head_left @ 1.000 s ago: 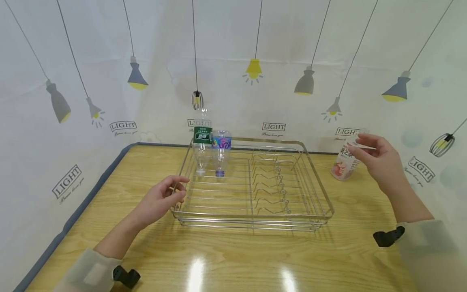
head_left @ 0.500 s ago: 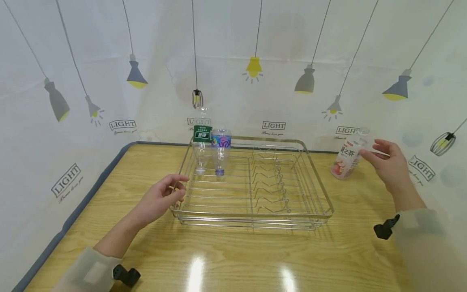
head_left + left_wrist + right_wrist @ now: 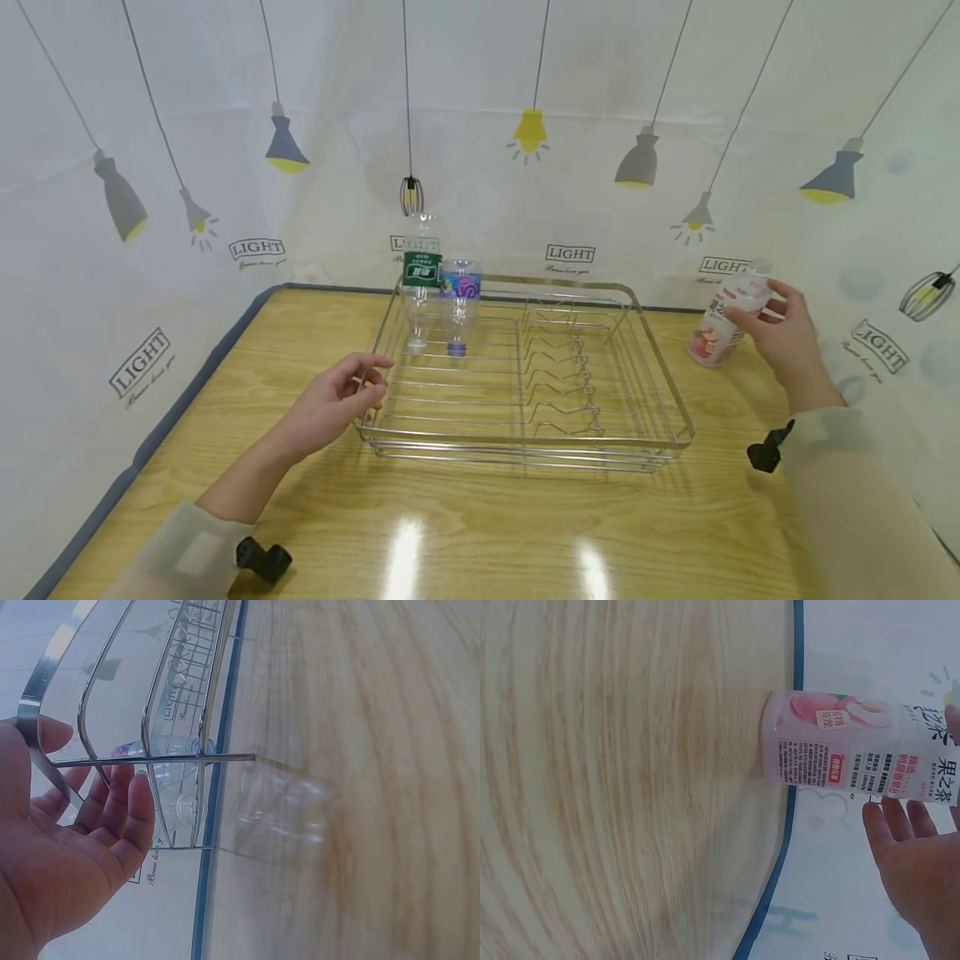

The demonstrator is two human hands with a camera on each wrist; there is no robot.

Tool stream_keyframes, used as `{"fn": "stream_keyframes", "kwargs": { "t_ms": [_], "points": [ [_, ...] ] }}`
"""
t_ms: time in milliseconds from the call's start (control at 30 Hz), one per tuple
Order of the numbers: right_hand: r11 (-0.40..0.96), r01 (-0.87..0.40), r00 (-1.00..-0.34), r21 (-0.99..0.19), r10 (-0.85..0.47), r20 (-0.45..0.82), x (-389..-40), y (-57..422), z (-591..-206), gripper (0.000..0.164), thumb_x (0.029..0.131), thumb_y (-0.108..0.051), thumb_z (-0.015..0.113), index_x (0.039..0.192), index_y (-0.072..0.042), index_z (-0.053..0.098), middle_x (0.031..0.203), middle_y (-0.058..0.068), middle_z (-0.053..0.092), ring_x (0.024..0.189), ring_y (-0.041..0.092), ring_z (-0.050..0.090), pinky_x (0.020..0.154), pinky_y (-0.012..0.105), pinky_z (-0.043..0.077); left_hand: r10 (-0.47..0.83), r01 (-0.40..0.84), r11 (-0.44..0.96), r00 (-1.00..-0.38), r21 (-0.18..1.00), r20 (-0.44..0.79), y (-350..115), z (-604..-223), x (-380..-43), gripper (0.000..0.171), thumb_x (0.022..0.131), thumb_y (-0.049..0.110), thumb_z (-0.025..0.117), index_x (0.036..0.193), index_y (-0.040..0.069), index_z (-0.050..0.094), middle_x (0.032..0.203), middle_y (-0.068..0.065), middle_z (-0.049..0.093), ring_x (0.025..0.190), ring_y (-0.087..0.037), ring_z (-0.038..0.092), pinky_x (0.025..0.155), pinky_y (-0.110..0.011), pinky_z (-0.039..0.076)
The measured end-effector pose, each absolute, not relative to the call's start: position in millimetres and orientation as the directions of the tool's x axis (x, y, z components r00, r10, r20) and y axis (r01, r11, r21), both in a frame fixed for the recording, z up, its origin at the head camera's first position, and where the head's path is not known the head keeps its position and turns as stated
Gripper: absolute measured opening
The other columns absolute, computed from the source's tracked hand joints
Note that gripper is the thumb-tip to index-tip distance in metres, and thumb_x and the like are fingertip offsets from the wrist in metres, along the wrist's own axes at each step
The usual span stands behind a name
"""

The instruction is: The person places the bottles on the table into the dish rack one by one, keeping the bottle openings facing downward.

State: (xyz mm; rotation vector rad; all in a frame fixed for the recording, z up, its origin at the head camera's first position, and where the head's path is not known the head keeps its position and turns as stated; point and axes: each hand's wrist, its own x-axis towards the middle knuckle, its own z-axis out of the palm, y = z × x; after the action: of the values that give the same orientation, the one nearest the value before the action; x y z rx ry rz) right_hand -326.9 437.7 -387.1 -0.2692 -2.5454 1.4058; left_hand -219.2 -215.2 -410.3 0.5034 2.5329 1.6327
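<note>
Pale sleeve (image 3: 180, 546), lower left of the frame, with left hand (image 3: 330, 412): fingers loosely curled round the rim of the wire rack (image 3: 662, 360); firmness of hold cannot be told. Judged useful for steadying the rack; light pressure should do.

Green-label bottle (image 3: 422, 271), left of centre: clear, stood neck down in the rack's far-left corner.

Purple-label bottle (image 3: 461, 287), just right of it: also clear and neck down. The pair look easily tipped, so the rack is best not jolted.

Pink bottle (image 3: 720, 333), right of the frame: base on the tabletop (image 3: 487, 525), outside the rack, neck up. Right hand (image 3: 780, 346) grasps it, thumb across the label, fingers at the far side. Advised: even pressure, since thin plastic may dent; any lift straight, well above the rim.

Surface: yellowish wood grain, two glare patches at lower centre; blue strip (image 3: 202, 900) along left and back edges.

Room: white backdrop (image 3: 480, 192), hung behind, printed with pendant lamps from upper left to upper right, and "LIGHT" lettering below.
</note>
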Motion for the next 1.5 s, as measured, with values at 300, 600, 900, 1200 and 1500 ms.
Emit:
{"fn": "stream_keyframes", "kwargs": {
  "t_ms": [300,600,900,1200,1500],
  "points": [
    [0.533,0.042,-0.949,-0.845,0.287,0.133,-330,437,-391,0.104,0.105,-0.049,0.071,0.178,-0.018,0.004,0.139,-0.004,0.041,0.109,0.002,0.044,0.078,0.01,0.049,0.316,0.23,0.373,-0.942,0.899,0.11,-212,-407,-220,0.038,0.112,0.021,0.064,0.148,0.009,0.059,0.118,-0.015,0.064,0.1,-0.027,0.067,0.077,-0.033,0.056],
    [0.537,0.016,-0.948,-0.844,0.275,0.157,-329,437,-391,0.101,0.106,-0.046,0.071,0.178,-0.017,0.005,0.131,-0.011,0.041,0.108,0.001,0.045,0.079,0.01,0.05,0.318,0.236,0.37,-0.941,0.899,0.116,-211,-407,-220,0.038,0.112,0.02,0.064,0.147,0.009,0.06,0.117,-0.015,0.063,0.099,-0.028,0.067,0.078,-0.033,0.056],
    [0.549,-0.074,-0.955,-0.832,0.203,0.218,-313,425,-372,0.094,0.107,-0.042,0.07,0.177,-0.018,0.012,0.126,-0.019,0.04,0.107,0.002,0.047,0.08,0.009,0.049,0.319,0.234,0.373,-0.941,0.898,0.113,-210,-405,-220,0.039,0.111,0.02,0.065,0.148,0.009,0.06,0.118,-0.014,0.064,0.099,-0.022,0.067,0.079,-0.033,0.057],
    [0.532,-0.197,-0.942,-0.824,0.131,0.31,-294,397,-338,0.083,0.108,-0.034,0.071,0.174,-0.025,0.021,0.127,-0.02,0.047,0.108,0.004,0.053,0.08,0.01,0.051,0.331,0.238,0.364,-0.937,0.901,0.114,-213,-408,-219,0.04,0.112,0.021,0.063,0.149,0.008,0.058,0.12,-0.016,0.062,0.099,-0.021,0.067,0.077,-0.031,0.057],
    [0.367,-0.348,-0.92,-0.862,0.044,0.39,-274,361,-310,0.078,0.105,-0.014,0.074,0.169,-0.029,0.033,0.129,-0.011,0.056,0.11,0.009,0.057,0.08,0.011,0.053,0.316,0.225,0.381,-0.943,0.897,0.102,-214,-412,-219,0.037,0.113,0.024,0.063,0.148,0.01,0.059,0.118,-0.015,0.063,0.098,-0.022,0.067,0.076,-0.03,0.056]
  ]
}}
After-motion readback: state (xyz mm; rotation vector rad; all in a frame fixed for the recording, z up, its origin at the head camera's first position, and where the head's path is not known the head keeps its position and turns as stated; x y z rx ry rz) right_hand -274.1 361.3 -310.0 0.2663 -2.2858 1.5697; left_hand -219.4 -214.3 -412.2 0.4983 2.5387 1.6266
